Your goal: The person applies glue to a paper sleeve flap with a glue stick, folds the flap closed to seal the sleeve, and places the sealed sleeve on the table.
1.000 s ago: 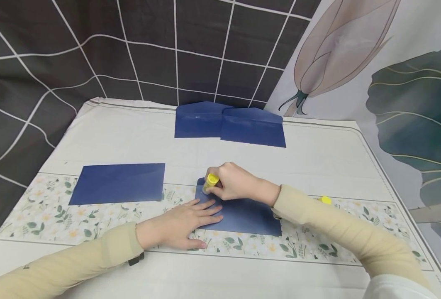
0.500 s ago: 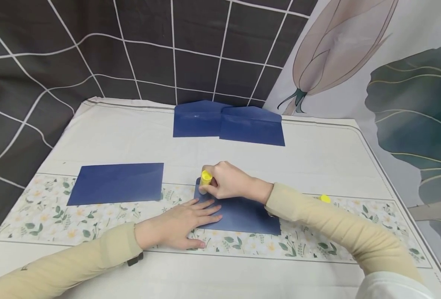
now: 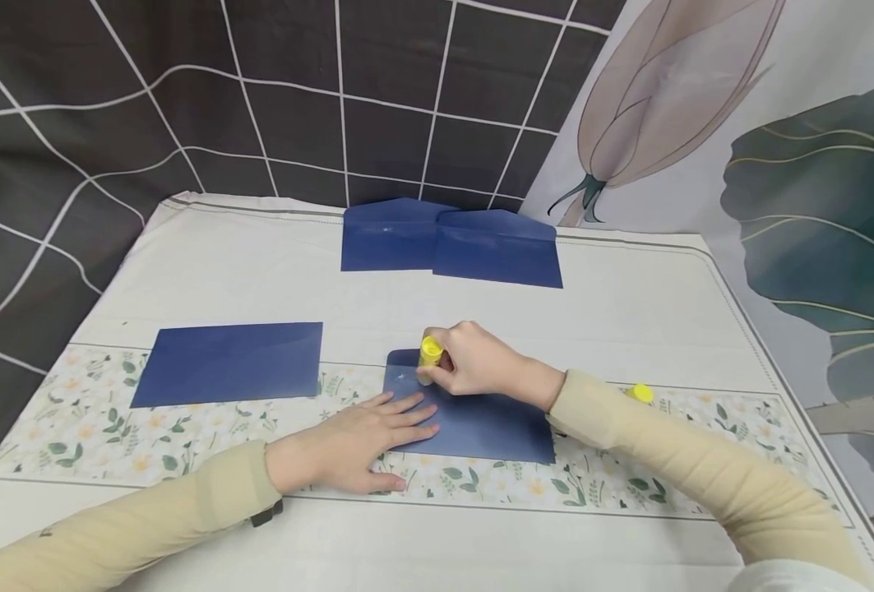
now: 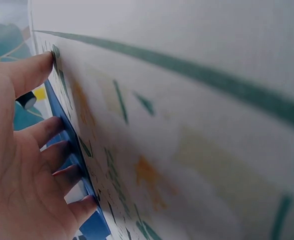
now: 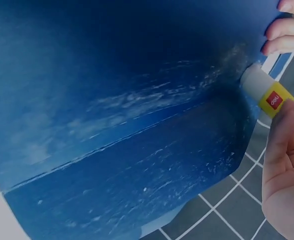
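Note:
A dark blue envelope (image 3: pixel 492 427) lies in front of me, its flap opened out toward the far side. My left hand (image 3: pixel 358 442) is spread flat, fingertips resting on the envelope's left end and thumb on the floral cloth. In my right hand (image 3: pixel 477 362) I grip a yellow glue stick (image 3: pixel 431 352), white end down against the envelope near its upper left. Pale glue streaks (image 5: pixel 152 95) show on the blue paper in the right wrist view, on both sides of the fold. The left wrist view shows the left fingers (image 4: pixel 57 155) on the envelope's edge.
Another blue envelope (image 3: pixel 229 363) lies flat to the left. Two more envelopes (image 3: pixel 497 251) overlap at the table's back edge, against the dark gridded curtain (image 3: pixel 289 123). The yellow cap (image 3: pixel 640 393) sits right of the work, behind the right forearm. A white cloth (image 3: pixel 259 284) covers the table.
The glue stick in my right hand has shifted slightly left, then back to the right along the envelope. My left hand has stayed in place on the paper.

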The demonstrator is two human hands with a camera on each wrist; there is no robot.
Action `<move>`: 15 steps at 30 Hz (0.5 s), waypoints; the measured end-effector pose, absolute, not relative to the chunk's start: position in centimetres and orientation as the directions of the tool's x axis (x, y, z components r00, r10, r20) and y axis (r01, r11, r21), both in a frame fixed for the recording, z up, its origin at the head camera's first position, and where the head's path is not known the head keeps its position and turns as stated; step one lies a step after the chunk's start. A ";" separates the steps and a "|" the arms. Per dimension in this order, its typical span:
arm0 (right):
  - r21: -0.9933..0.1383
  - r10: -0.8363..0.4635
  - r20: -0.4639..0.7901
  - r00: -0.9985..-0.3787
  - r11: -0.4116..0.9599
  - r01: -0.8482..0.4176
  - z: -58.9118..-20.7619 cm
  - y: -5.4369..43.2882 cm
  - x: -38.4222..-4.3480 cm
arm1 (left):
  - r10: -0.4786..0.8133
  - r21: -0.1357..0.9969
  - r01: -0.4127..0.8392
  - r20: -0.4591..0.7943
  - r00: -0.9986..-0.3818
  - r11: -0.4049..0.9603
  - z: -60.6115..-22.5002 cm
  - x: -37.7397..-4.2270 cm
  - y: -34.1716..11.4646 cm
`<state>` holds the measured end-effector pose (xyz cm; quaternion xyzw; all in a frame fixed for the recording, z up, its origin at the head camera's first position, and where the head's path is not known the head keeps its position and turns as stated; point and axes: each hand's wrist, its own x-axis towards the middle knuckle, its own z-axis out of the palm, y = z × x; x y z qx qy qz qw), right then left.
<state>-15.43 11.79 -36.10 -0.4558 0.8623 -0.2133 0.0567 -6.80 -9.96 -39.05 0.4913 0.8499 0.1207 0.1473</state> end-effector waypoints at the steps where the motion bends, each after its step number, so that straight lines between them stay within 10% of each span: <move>1: -0.427 -0.812 0.099 -0.576 0.488 -0.761 -36.2 11.7 -15.5 | 0.870 0.349 0.799 -0.134 -0.475 0.490 -39.1 -6.8 -10.0; 15: -0.463 -0.829 0.103 -0.549 0.449 -0.764 -36.6 8.7 -15.8 | 0.870 0.346 0.800 -0.132 -0.476 0.490 -38.9 -6.7 -10.0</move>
